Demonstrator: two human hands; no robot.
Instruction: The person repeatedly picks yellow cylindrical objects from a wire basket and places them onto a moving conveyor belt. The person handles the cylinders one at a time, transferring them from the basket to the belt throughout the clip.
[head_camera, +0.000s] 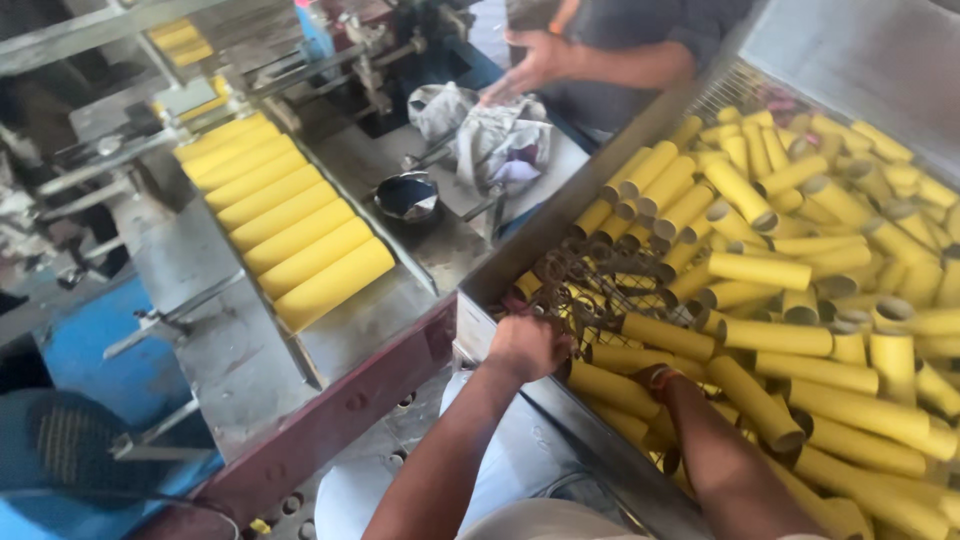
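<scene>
Yellow cardboard tubes (775, 337) lie heaped in a large metal bin (480, 320) at the right, pointing every way, some showing their open ends. The person's left hand (525, 345) rests at the bin's near-left corner, its grip clenched on the rim where a rusty wire mesh (590, 275) lies over the tubes. The right hand is buried among the tubes; only the forearm and a wrist with a red band (660, 378) show, so I cannot tell whether that grip is clenched or released. Tubes crowd all around the wrist and lie across the arm's line, and the mesh covers those nearest the left hand.

Left of the bin, on a grey metal worktop (240, 350) with a dark red front edge, a neat row of yellow tubes (285, 225) lies side by side on a slope that runs up towards machine parts (370, 50) at the top. More yellow pieces (180, 40) sit higher on the machine. Between that row and the bin stand a small dark bowl (407, 196) and a crumpled grey cloth (490, 135). Another person's hand (535, 60) rests on the cloth, well apart from the first person's hands. Blue sheeting (90, 350) shows low at the left, beneath the worktop.
</scene>
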